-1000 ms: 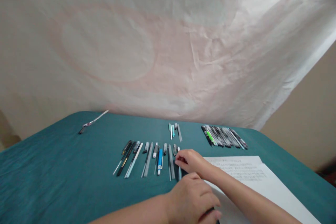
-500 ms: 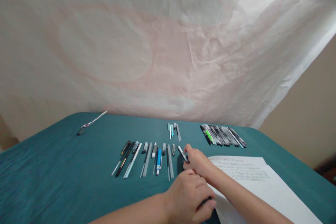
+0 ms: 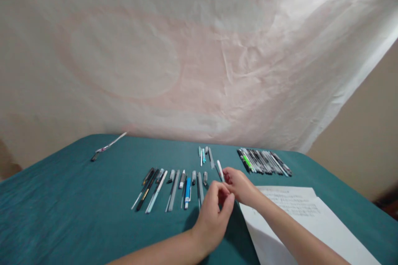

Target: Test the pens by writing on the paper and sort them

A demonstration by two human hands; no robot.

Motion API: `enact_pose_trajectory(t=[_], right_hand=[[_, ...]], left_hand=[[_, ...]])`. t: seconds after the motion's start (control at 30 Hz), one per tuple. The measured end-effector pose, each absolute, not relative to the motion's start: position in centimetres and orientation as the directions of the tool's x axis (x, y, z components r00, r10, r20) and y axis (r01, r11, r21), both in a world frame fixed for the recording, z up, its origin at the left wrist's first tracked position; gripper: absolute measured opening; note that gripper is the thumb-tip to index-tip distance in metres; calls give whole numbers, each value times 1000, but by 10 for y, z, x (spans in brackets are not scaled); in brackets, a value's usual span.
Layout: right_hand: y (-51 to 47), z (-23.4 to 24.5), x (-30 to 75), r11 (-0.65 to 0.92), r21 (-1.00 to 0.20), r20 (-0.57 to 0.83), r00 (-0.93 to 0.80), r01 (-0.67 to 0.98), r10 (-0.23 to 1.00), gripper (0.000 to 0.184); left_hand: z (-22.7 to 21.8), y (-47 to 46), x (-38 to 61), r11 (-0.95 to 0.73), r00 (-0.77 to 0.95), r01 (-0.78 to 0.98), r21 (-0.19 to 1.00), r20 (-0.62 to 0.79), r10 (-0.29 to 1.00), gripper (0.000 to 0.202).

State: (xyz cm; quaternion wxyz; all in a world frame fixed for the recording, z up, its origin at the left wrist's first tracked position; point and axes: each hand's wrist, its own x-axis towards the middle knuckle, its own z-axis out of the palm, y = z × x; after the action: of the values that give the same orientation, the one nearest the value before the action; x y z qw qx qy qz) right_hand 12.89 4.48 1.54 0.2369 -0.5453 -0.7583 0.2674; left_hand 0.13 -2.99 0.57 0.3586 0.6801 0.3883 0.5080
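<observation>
My right hand (image 3: pixel 238 183) is closed on a slim pen (image 3: pixel 220 169), whose white end points up and away from me. Its lower part is hidden by my fingers. Close in front, my left hand (image 3: pixel 214 217) has its fingers curled and thumb bent toward the fingertips, by the hidden lower end of the pen. Whatever lies between those fingertips does not show. Just left of my hands is a row of pen parts: clear barrels (image 3: pixel 174 190), small caps (image 3: pixel 205 178), a blue pen (image 3: pixel 188 192) and a black pen (image 3: pixel 147 190).
Written-on white paper (image 3: pixel 289 207) lies under my right forearm. A tight row of pens (image 3: pixel 264 161) sits at the back right. A few pen parts (image 3: pixel 203 156) lie at the back middle. One thin white item (image 3: pixel 108 146) is far left on the green cloth (image 3: pixel 77 203).
My left hand has turned and moved up to my right hand; the dark item seen in it earlier no longer shows. The pen in my right hand has risen and stands steeper.
</observation>
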Motion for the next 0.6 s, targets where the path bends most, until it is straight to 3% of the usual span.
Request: enact_pose_trajectory(t=[0.1, 0.17, 0.37, 0.5, 0.6], right_hand=[[42, 30, 132, 172, -886, 36, -305, 431, 952, 14], [38, 38, 132, 105, -948, -3, -340, 300, 940, 13], [30, 48, 131, 95, -965, -11, -398, 246, 918, 10], [31, 61, 137, 132, -962, 37, -365, 238, 930, 12], [33, 78, 151, 194, -970, 155, -241, 147, 958, 20]], left_hand=[[0, -25, 5, -384, -8, 52, 922, 385, 923, 21], [-3, -23, 7, -356, -18, -34, 934, 356, 934, 31], [-3, -18, 8, -201, 177, -258, 945, 251, 952, 34], [0, -19, 7, -187, 217, -197, 962, 228, 949, 31], [2, -21, 8, -207, 258, -109, 972, 229, 939, 23]])
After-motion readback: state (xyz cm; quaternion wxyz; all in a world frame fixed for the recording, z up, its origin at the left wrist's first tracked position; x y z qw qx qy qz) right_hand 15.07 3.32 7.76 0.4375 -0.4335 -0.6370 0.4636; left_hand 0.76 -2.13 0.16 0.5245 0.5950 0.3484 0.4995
